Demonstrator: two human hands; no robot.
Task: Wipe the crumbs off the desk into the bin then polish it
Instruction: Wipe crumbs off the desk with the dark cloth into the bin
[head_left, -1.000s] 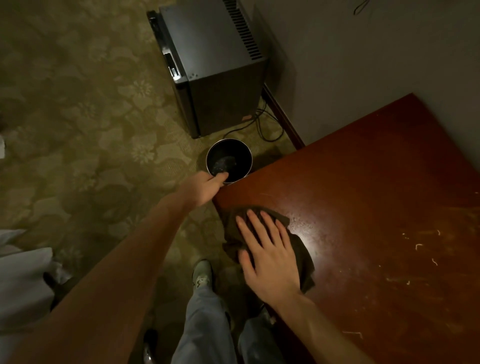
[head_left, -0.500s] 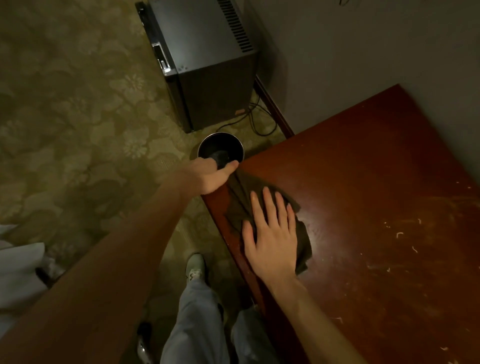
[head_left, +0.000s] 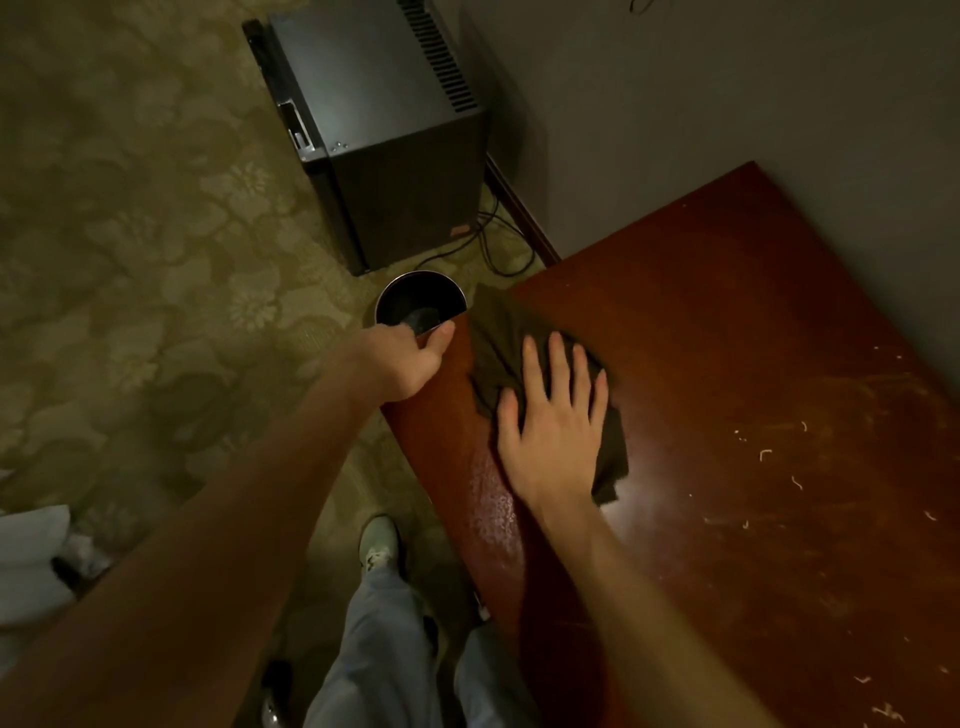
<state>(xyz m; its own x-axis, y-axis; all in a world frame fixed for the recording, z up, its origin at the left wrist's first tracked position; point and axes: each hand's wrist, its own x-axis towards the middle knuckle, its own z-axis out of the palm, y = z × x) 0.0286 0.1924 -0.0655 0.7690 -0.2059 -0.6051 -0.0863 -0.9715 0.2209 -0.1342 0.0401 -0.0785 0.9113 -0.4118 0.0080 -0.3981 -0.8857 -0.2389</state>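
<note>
Head view: left hand (head_left: 405, 364) grips the bin (head_left: 395, 292) by its rim at the desk (head_left: 727, 312) corner; right hand (head_left: 556, 431) lies flat on the cloth (head_left: 498, 332). Crumbs (head_left: 763, 454) right of that palm await wiping, then polishing.

Mini fridge (head_left: 379, 130) on floral carpet (head_left: 130, 234); cables (head_left: 493, 244).

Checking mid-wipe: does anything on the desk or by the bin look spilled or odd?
Crumbs lie scattered on the right side of the desk, away from the cloth under the right hand. The bin, gripped by the left hand, is upright at the desk corner; nothing spilled.
</note>
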